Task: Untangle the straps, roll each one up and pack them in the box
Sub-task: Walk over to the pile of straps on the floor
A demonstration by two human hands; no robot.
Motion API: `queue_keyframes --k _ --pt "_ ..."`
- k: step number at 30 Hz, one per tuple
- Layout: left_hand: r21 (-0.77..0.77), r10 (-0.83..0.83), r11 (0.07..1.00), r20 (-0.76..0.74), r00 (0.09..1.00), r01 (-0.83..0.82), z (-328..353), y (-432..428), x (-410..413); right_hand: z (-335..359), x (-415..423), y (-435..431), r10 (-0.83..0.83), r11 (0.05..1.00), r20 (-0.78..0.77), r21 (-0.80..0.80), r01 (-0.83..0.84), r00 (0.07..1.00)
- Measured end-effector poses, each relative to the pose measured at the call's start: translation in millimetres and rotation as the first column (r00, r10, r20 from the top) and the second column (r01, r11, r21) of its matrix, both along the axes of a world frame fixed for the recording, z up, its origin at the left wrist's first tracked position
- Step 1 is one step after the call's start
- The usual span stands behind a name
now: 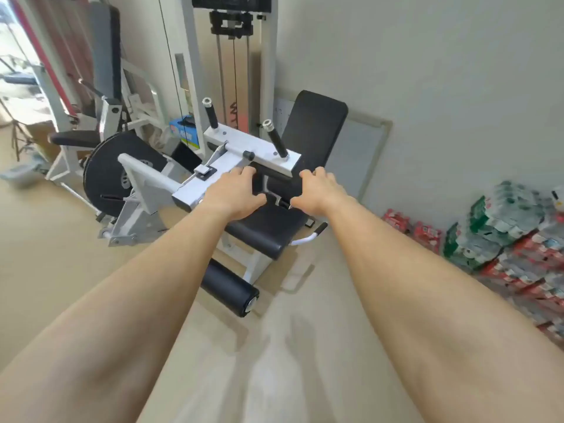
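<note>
Straps are out of view; left grip [235, 190] and right grip [317, 187], above the black seat [268, 230], hang loosely curled, empty (locate the tangle first).

Nothing is reading legibly; lettering on the weight-stack panel [235, 116], blue box [185, 131] and red packs [426, 232] is showing only as blur

A plain pale wall [427, 71] meets a beige floor [45, 239]. A white gym machine [250, 145] with a black padded seat [268, 230] stands near the wall, and a whiteboard [357, 154] leans behind it. Wrapped packs of bottles [503, 233] are stacked at the right. Daylight comes in at far left.
</note>
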State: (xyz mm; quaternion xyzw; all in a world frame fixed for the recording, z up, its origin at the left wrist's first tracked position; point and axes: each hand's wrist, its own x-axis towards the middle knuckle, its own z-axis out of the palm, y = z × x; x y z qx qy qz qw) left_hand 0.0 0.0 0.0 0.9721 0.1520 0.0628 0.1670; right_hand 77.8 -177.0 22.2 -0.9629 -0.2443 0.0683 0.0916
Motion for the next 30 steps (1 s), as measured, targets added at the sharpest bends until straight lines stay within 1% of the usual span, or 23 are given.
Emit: queue_keyframes --k 4,8,11,13,16,21,24,30 --pt "-0.039 0.136 0.989 -0.096 0.986 -0.14 -30 39 -35 -28 -17 51 0.116 0.992 -0.086 -0.048 -0.121 0.989" --pt "-0.094 0.243 0.961 -0.151 0.958 -0.258 -55 66 -70 -50 -33 99 0.245 0.964 -0.134 -0.076 -0.256 0.96" --pt "-0.115 0.36 0.915 -0.203 0.911 -0.387 -79 80 -96 -71 -45 136 0.358 0.922 -0.172 -0.09 -0.376 0.918" --pt "-0.128 0.454 0.862 -0.238 0.859 -0.491 -94 84 -116 -86 -55 158 0.452 0.876 -0.19 -0.091 -0.474 0.872" --pt "-0.171 0.588 0.747 -0.282 0.758 -0.642 -112 83 -149 -102 -75 186 0.591 0.771 -0.223 -0.124 -0.624 0.775" --pt "-0.142 0.773 0.523 -0.336 0.538 -0.84 -133 69 -222 -122 -125 223 0.754 0.584 -0.258 -0.157 -0.796 0.604" --pt "-0.126 0.836 0.387 -0.369 0.406 -0.913 -141 52 -271 -130 -168 237 0.835 0.457 -0.262 -0.162 -0.875 0.484" --pt "-0.111 0.91 0.126 -0.384 0.159 -0.986 -151 15 -375 -148 -284 247 0.913 0.216 -0.322 -0.141 -0.966 0.251"
